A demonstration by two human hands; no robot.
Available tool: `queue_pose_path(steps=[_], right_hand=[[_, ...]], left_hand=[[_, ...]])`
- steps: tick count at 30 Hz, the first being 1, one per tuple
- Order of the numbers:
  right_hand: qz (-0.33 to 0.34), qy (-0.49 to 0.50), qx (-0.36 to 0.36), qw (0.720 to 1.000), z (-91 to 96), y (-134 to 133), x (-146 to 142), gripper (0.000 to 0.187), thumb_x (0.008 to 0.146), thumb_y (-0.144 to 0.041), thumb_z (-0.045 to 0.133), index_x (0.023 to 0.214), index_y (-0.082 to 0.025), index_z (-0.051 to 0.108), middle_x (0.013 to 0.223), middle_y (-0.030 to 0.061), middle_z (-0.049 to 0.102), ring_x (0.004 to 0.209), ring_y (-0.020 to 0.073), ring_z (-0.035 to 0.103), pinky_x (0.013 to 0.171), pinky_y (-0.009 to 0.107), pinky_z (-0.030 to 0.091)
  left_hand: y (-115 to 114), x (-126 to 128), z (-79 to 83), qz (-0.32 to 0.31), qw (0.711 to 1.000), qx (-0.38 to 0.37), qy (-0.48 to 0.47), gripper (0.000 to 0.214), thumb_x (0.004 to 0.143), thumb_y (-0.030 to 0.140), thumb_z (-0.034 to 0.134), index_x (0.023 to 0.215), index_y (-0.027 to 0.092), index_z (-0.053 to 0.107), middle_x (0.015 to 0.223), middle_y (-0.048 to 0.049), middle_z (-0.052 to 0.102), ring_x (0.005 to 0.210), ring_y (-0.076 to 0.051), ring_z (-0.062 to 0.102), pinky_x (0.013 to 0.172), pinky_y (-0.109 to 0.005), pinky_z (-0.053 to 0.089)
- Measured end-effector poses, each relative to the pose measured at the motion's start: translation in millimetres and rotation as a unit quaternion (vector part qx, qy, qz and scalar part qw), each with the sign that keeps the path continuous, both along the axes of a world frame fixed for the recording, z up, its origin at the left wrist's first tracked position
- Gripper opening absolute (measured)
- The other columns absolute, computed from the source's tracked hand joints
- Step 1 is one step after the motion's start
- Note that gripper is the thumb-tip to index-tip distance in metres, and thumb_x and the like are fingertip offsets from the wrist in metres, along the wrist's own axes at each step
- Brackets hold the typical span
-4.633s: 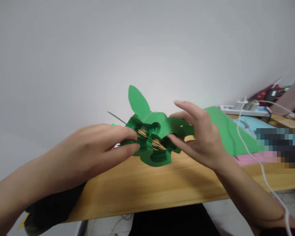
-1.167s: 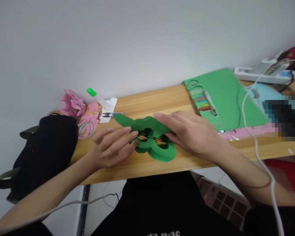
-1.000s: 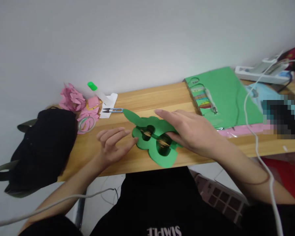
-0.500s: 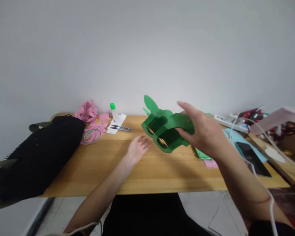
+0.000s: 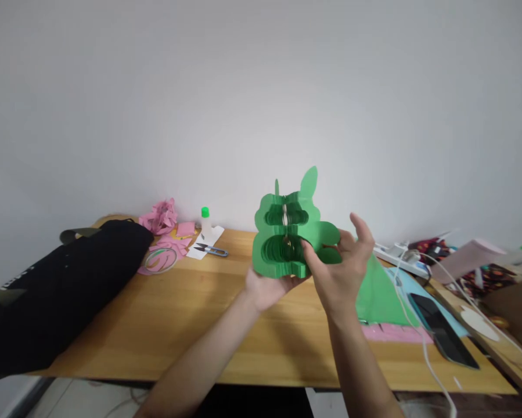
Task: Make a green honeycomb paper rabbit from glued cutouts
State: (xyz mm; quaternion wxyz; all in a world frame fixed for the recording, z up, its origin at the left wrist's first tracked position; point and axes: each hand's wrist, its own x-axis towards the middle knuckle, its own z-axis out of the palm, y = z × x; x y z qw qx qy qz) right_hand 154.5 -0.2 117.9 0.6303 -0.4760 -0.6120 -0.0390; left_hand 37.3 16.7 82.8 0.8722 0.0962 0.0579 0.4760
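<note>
A green layered paper craft with cut-out openings and leaf-like tips is held upright above the table. My left hand supports it from below, its fingers partly hidden under the base. On the craft's right side, my right hand has its thumb at the lower opening and some fingers behind a rounded green flap, with the index finger raised. Pale strands or edges show down the middle of the craft; I cannot make out what they are.
Thread snips, a green-capped glue bottle and crumpled pink paper lie to the left, beside a black bag. On the right are green sheets, a phone, a power strip and white cables.
The green craft has turned from tilted to upright, its openings now facing me. My left hand has moved right and come under it. My right hand has shifted its hold on the right side.
</note>
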Motion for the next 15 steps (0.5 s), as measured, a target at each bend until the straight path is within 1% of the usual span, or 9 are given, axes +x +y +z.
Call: queue_pose_path(steps=[2,4,7,9,11,13,14,15], right_hand=[[-0.013,0.014,0.001,1.0,-2.8,0.1,0.0,0.074,0.077,-0.032,0.074,0.139,-0.02,0.036,0.104,0.0106,0.062,0.087,0.0233,0.066,0.074,0.038,0.058],[-0.01,0.031,-0.011,0.999,-5.3,0.3,1.5,0.074,0.076,-0.032,0.074,0.139,-0.02,0.036,0.104,0.0101,0.062,0.087,0.0232,0.067,0.074,0.038,0.058],[0.002,0.053,-0.032,0.998,-8.5,0.2,6.1,0.076,0.076,-0.033,0.074,0.139,-0.021,0.035,0.102,0.0085,0.062,0.086,0.0224,0.067,0.074,0.037,0.059],[0.008,0.067,-0.043,0.997,-10.1,-0.5,10.0,0.076,0.075,-0.033,0.075,0.139,-0.022,0.036,0.101,0.0074,0.062,0.084,0.0216,0.067,0.074,0.037,0.058],[0.02,0.084,-0.063,0.994,-11.2,-1.7,13.7,0.077,0.072,-0.033,0.077,0.138,-0.023,0.038,0.1,0.0068,0.062,0.083,0.0212,0.067,0.074,0.037,0.058],[0.047,0.103,-0.087,0.99,-11.9,-2.9,16.8,0.078,0.07,-0.033,0.079,0.137,-0.024,0.04,0.098,0.0057,0.062,0.082,0.0212,0.067,0.075,0.038,0.058],[0.063,0.111,-0.095,0.987,-12.2,-3.4,17.8,0.078,0.069,-0.033,0.08,0.136,-0.025,0.04,0.096,0.0049,0.063,0.081,0.0212,0.067,0.074,0.038,0.058],[0.079,0.119,-0.101,0.985,-12.6,-4.0,18.4,0.078,0.069,-0.032,0.081,0.135,-0.025,0.041,0.094,0.0042,0.064,0.08,0.0212,0.067,0.074,0.037,0.058]], left_hand=[[-2.7,-1.6,2.2,0.023,0.999,-0.016,0.017,0.04,0.094,0.045,0.043,0.103,0.016,0.07,0.108,-0.0094,0.072,0.1,-0.025,0.066,0.091,-0.043,0.051],[-5.0,-1.5,3.0,0.044,0.998,-0.019,0.046,0.039,0.093,0.046,0.046,0.103,0.016,0.07,0.108,-0.0089,0.072,0.105,-0.025,0.065,0.096,-0.041,0.049],[-4.1,-2.4,-0.5,0.088,0.992,0.011,0.092,0.03,0.091,0.041,0.054,0.099,0.017,0.07,0.108,-0.0068,0.073,0.115,-0.024,0.062,0.104,-0.038,0.045],[-0.1,-7.3,-6.5,0.109,0.983,0.059,0.137,0.026,0.087,0.04,0.06,0.094,0.018,0.071,0.105,-0.0057,0.074,0.116,-0.024,0.062,0.104,-0.036,0.046],[5.7,-16.0,-14.0,0.103,0.964,0.14,0.202,0.029,0.084,0.045,0.065,0.092,0.018,0.07,0.101,-0.0051,0.075,0.11,-0.025,0.066,0.099,-0.036,0.05],[11.5,-26.7,-20.4,0.086,0.933,0.232,0.263,0.039,0.079,0.054,0.068,0.094,0.019,0.069,0.099,-0.0044,0.075,0.105,-0.025,0.068,0.093,-0.036,0.053],[13.9,-31.8,-22.6,0.079,0.92,0.262,0.28,0.045,0.074,0.059,0.072,0.095,0.019,0.069,0.099,-0.0043,0.076,0.102,-0.025,0.069,0.091,-0.035,0.053],[15.8,-36.2,-24.1,0.076,0.914,0.277,0.287,0.052,0.068,0.062,0.076,0.094,0.018,0.069,0.098,-0.0046,0.076,0.1,-0.025,0.07,0.089,-0.035,0.054]])
